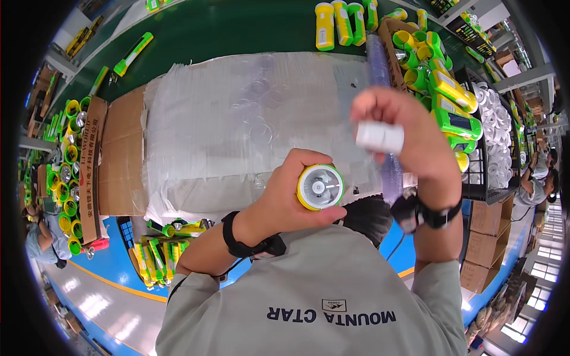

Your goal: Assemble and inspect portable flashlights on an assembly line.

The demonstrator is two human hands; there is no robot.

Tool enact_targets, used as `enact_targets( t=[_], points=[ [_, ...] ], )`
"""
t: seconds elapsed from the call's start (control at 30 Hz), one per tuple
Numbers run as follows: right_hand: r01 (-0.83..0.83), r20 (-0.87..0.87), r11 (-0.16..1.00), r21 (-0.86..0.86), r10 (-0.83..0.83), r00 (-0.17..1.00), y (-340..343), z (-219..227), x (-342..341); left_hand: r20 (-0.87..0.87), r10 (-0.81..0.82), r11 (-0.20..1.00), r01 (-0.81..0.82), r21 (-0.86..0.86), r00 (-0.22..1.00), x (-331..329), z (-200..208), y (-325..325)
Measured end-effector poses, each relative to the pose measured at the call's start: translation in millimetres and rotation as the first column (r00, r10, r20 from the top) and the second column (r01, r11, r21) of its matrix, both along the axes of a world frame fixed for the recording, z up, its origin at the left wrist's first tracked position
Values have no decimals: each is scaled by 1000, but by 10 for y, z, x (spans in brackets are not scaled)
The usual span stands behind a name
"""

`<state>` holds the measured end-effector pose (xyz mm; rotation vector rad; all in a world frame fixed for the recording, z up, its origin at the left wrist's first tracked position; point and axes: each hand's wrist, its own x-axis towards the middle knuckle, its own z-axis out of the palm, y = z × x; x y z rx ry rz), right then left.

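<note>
In my left hand [285, 193] is a flashlight [319, 187], its round head facing up. A yellow rim and a pale ring surround the silver reflector, which has a small bulb at its centre. My fingers wrap round the head from the left; the flashlight's body is hidden below. My right hand [407, 127], up and to the right, grips a short white plastic piece [380, 137] between thumb and fingers. Motion blurs that piece, so its exact kind is unclear. Several clear thin discs [259, 127] lie on the plastic-covered work surface [196, 142] beyond my hands.
A long stack of clear discs [378, 65] lies along the right side. Beyond it stands a carton [389, 37] heaped with green-and-yellow flashlights [448, 89]. A black crate [480, 178] holds white plastic parts [494, 127]. At left, another carton [92, 172] adjoins more flashlights [70, 155].
</note>
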<state>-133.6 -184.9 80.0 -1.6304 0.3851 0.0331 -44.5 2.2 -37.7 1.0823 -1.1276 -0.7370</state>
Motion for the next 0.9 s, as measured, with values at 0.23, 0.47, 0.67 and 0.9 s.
enact_targets(
  t=[0.23, 0.47, 0.67, 0.9],
  points=[
    [-72, -161, 917, -393, 9, 987, 367, 15, -213, 40, -76, 997, 77, -20, 996, -66, -63, -21],
    [-202, -181, 896, -396, 140, 973, 329, -3, -212, 123, -168, 982, 156, 104, 978, 11, 178, -88],
    [-190, -127, 898, -397, 151, 980, 213, -47, -411, 75, -108, 977, 120, -178, 991, -136, -21, -232],
    [258, 264, 707, -659, -104, 959, -881, 543, -1755, 144, 330, 937, -305, -169, 933, -25, 86, -250]
  ],
)
